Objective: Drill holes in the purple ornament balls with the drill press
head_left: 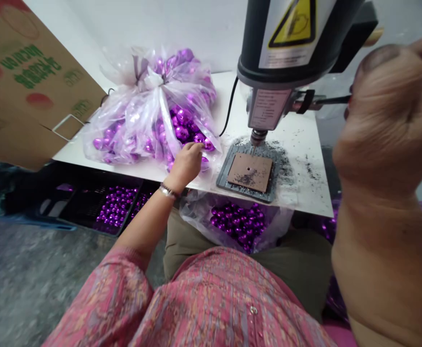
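Reaching to the mouth of a clear plastic bag on the white table, the left hand had its fingertips among metallic purple balls; whether they pinched one could not be told. More of these balls filled the bulging, knotted bags behind. Below the table edge, an open translucent bag sagged over the thighs with a heap of purple balls inside, and a black plastic crate at lower left held a further layer.

The right hand was raised beside the drill press, its fingers curled at the end of a dark lever; they were turned away, so the grip could not be made out. The drill press top was cut off, as were the far ends of the crate. Under the chuck, a brown square board with a hole lay on the grey base plate, among dark shavings.

A yellow warning triangle marked the housing; the small label beneath was too fine to read. Upside-down green lettering on the cardboard box seemed to say "Macaron".
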A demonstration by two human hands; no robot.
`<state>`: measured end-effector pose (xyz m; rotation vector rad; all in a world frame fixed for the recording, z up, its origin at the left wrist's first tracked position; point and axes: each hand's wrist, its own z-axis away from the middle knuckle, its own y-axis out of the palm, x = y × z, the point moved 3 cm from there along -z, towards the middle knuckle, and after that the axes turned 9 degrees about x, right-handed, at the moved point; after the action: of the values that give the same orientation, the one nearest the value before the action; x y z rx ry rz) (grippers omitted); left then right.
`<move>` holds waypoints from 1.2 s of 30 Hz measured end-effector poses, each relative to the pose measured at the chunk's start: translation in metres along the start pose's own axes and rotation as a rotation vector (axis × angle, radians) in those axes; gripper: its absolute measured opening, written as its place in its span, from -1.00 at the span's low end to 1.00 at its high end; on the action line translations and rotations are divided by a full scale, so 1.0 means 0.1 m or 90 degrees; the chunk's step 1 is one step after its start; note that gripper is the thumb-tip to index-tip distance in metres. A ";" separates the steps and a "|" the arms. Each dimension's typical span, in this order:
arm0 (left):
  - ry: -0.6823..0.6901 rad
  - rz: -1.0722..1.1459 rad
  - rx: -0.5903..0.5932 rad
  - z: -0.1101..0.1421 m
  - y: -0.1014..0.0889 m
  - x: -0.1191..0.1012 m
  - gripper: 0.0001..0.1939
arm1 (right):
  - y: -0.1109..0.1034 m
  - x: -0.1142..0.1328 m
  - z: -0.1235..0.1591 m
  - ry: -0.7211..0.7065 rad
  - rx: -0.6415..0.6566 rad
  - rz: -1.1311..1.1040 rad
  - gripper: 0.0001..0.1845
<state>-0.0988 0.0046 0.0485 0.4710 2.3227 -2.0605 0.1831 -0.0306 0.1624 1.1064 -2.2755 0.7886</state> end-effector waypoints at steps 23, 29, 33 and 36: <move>-0.067 0.899 0.281 0.29 0.43 -0.31 -0.40 | 0.02 0.09 0.07 0.089 -0.038 -0.033 -0.62; -0.012 0.668 0.215 0.18 0.56 -0.44 -0.18 | 0.03 0.09 0.03 0.036 -0.024 -0.048 -0.61; -0.058 0.772 0.274 0.13 0.61 -0.44 -0.36 | 0.05 0.05 0.01 0.017 -0.019 -0.029 -0.59; -0.117 0.846 0.281 0.04 0.66 -0.45 -0.44 | 0.04 0.07 0.01 0.016 -0.015 -0.027 -0.59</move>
<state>-0.0424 -0.0033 -0.0072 1.2714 0.8424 -1.6490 0.1753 -0.0333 0.1649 1.1231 -2.2275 0.7528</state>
